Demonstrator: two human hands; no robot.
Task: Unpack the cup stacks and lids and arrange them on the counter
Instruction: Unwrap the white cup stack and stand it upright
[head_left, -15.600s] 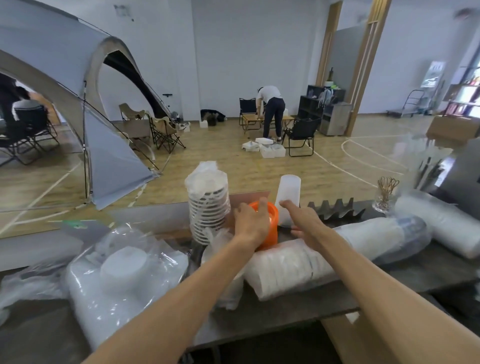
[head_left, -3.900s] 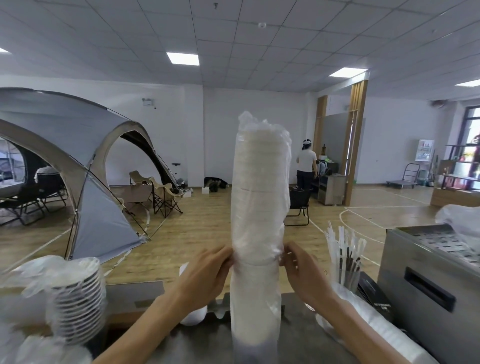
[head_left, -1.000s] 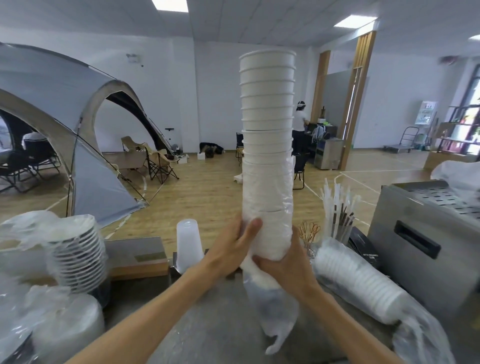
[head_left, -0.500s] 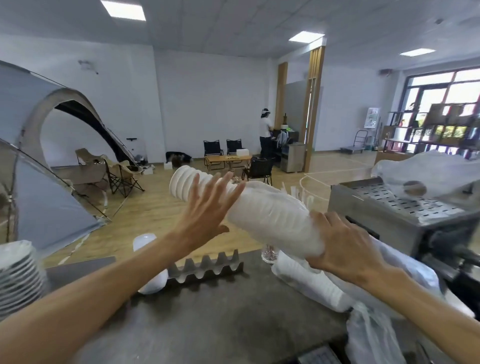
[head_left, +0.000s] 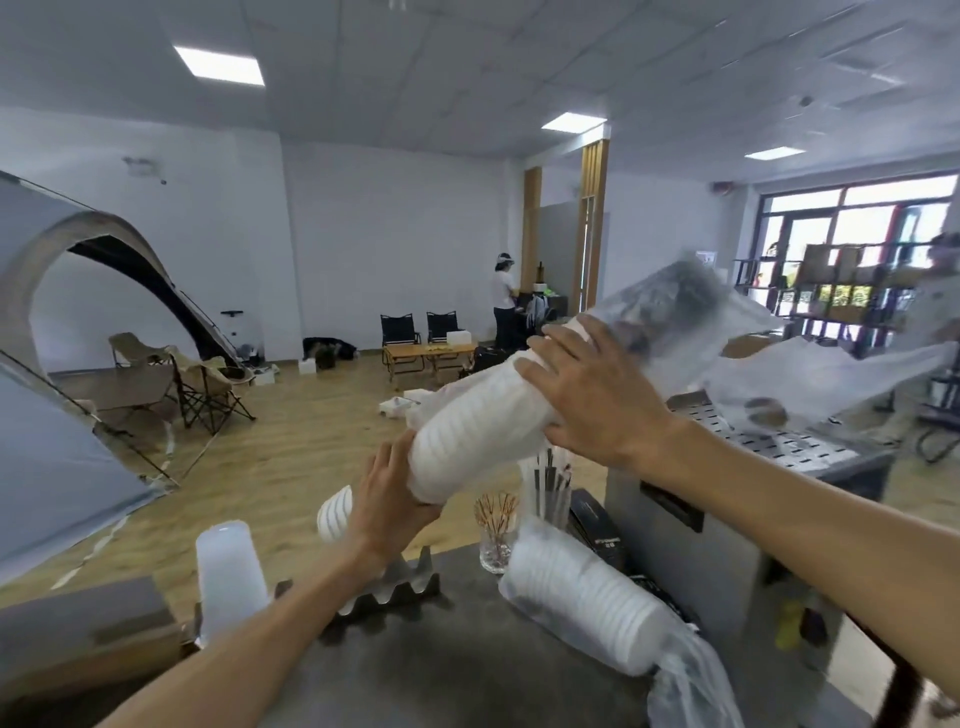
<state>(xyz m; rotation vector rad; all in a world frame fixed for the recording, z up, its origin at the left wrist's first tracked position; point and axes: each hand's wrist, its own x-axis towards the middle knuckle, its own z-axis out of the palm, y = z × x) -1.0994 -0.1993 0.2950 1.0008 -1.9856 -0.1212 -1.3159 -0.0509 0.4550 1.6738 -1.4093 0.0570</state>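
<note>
A long stack of white paper cups (head_left: 478, 431) hangs tilted in the air above the counter, low end to the left. My left hand (head_left: 387, 499) grips that low end, where several cups (head_left: 335, 514) stick out past my palm. My right hand (head_left: 592, 400) clasps the high end, where the clear plastic sleeve (head_left: 675, 322) trails off to the upper right, blurred. A second wrapped cup stack (head_left: 587, 597) lies on the dark counter (head_left: 457, 670) at the right. A translucent stack of cups (head_left: 228, 571) stands upright at the left.
A steel machine (head_left: 727, 499) stands at the right with loose plastic wrap (head_left: 810, 379) on top. A glass of stirrers (head_left: 497, 530), a holder of straws (head_left: 550, 488) and a zigzag metal rack (head_left: 389, 592) sit at the counter's far edge. A person stands far back.
The stack went from upright to tilted. Its free end swung down to the left into my left hand's grip. My right hand rose with the sleeved end, and the plastic slid off toward the upper right.
</note>
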